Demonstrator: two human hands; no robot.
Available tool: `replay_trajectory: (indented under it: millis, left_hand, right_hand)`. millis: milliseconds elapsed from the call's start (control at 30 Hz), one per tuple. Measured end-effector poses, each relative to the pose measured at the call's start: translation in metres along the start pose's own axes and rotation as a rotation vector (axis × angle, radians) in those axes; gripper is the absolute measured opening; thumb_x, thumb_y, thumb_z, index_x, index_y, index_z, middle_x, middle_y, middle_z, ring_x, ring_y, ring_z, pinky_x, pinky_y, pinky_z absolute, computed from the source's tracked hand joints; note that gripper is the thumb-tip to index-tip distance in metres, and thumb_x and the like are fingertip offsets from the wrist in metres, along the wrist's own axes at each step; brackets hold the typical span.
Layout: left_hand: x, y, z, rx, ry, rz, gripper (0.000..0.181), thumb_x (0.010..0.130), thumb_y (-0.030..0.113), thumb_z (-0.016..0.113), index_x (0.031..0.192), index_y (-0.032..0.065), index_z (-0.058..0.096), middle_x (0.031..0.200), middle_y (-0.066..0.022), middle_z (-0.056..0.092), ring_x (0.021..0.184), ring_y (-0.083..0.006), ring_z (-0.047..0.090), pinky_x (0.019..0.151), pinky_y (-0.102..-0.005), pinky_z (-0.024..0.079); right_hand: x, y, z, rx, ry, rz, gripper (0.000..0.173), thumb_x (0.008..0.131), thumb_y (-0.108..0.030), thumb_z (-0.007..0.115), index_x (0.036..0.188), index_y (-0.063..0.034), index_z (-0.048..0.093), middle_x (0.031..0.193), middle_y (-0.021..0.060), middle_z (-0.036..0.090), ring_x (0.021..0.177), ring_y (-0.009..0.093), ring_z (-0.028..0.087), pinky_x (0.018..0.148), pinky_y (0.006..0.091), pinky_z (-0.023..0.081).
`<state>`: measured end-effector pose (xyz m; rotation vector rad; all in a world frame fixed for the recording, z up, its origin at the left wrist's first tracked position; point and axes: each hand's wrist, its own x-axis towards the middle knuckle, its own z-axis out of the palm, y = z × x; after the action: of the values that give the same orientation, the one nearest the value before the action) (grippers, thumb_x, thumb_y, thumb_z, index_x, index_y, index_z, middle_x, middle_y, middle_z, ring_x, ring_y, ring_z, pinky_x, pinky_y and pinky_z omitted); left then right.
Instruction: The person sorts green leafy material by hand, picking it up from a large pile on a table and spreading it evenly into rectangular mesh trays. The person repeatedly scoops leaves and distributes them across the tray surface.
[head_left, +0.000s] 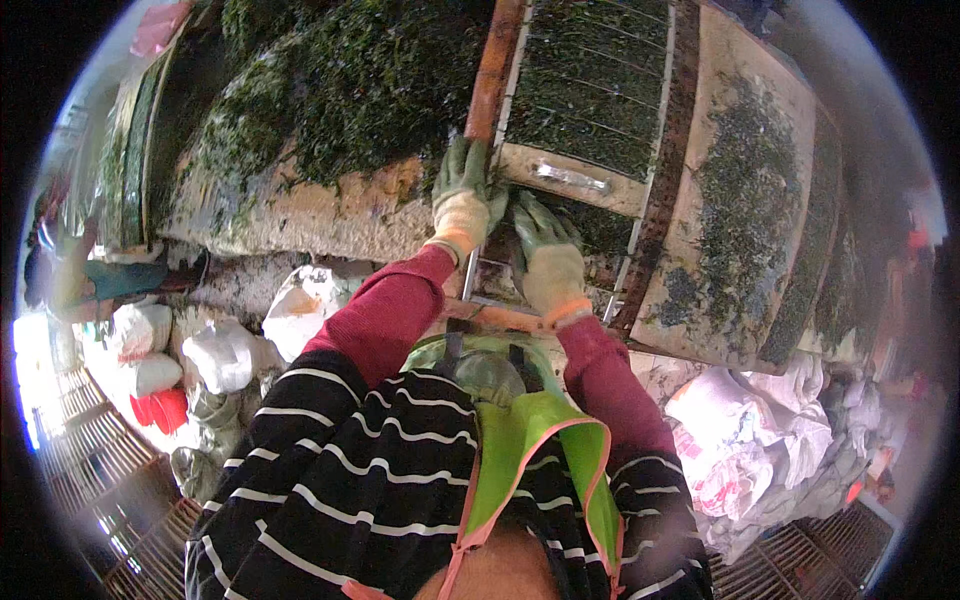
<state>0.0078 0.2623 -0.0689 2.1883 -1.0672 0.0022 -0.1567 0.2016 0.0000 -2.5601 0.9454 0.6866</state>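
Shredded dark green leaf material (360, 90), possibly tea, heaps over the worktop at the upper left. More of it fills a long framed tray (589, 97) crossed by thin wires. A wooden board with a metal handle (574, 177) spans the near part of this frame. My left hand (466, 191), in a cream glove with a green coated palm, rests at the frame's left rail by the board's left end. My right hand (551, 251), gloved alike, lies just below the board, over the frame's near section, fingers pointing forward. What lies beneath the palms is hidden.
Reddish rails (495, 71) flank the frame. A pale slab with scattered green bits (750, 202) stands to the right. White sacks (221, 352) lie below left, a red bundle (159, 411) beside them, more white bags (750, 427) below right. A slatted floor (97, 465) shows lower left.
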Motion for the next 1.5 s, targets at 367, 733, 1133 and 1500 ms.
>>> replay_trajectory:
  millis: [367, 733, 1133, 1500]
  left_hand:
    - [-0.022, 0.046, -0.005, 0.043, -0.002, 0.091, 0.065, 0.088, 0.023, 0.066, 0.149, 0.0109, 0.047, 0.152, -0.0218, 0.042, 0.142, -0.0422, 0.039, 0.116, -0.0536, 0.033]
    - [-0.051, 0.07, 0.03, 0.043, -0.42, 0.568, 0.067, 0.087, 0.025, 0.064, 0.149, 0.0102, 0.046, 0.16, -0.0156, 0.036, 0.146, -0.0352, 0.037, 0.12, -0.0535, 0.028]
    - [-0.056, -0.004, -0.056, 0.266, -0.571, 0.02, 0.065, 0.085, 0.038, 0.068, 0.142, 0.0113, 0.053, 0.159, -0.0191, 0.035, 0.15, -0.037, 0.028, 0.122, -0.0473, 0.026]
    - [0.05, 0.059, -0.072, 0.226, -0.569, 0.292, 0.038, 0.087, 0.048, 0.066, 0.092, 0.0106, 0.072, 0.084, -0.0183, 0.072, 0.082, -0.0355, 0.072, 0.078, -0.0444, 0.059]
  right_hand:
    - [-0.016, 0.127, 0.04, 1.044, 1.034, -0.23, 0.047, 0.091, 0.005, 0.059, 0.136, -0.0093, 0.062, 0.119, 0.011, 0.072, 0.105, 0.024, 0.069, 0.097, 0.0355, 0.053]
    - [0.036, 0.189, 0.098, -0.245, 0.583, 0.145, 0.062, 0.096, -0.04, 0.055, 0.149, -0.0081, 0.047, 0.117, 0.0212, 0.069, 0.093, 0.04, 0.068, 0.086, 0.0517, 0.053]
    - [-0.036, 0.125, 0.015, -0.012, 0.439, -0.093, 0.019, 0.089, -0.02, 0.06, 0.1, -0.011, 0.073, 0.092, 0.0181, 0.072, 0.086, 0.037, 0.07, 0.078, 0.0473, 0.057]
    - [0.003, 0.102, 0.01, 1.46, 0.112, -0.072, 0.033, 0.1, -0.021, 0.057, 0.127, -0.0043, 0.067, 0.12, 0.0062, 0.072, 0.107, 0.017, 0.069, 0.082, 0.0314, 0.054]
